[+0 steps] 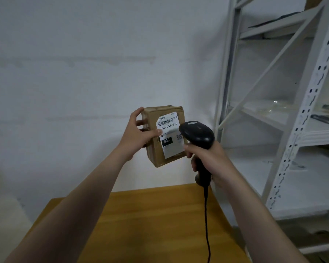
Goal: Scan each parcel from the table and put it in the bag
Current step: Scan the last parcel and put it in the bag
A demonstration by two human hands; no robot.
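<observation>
My left hand (137, 134) grips a small brown cardboard parcel (156, 154) by its left side, thumb on the front, holding it up in front of the white wall. A white shipping label (169, 133) with a barcode and the number 032 faces me. My right hand (211, 160) holds a black corded barcode scanner (198, 134) by its handle. The scanner's head overlaps the label's right edge. The bag is not in view.
The wooden table (150, 224) lies below my arms, with the scanner's black cable (207, 224) hanging down over it. A white metal shelving rack (285, 114) stands at the right, holding a few flat items. A white wall fills the background.
</observation>
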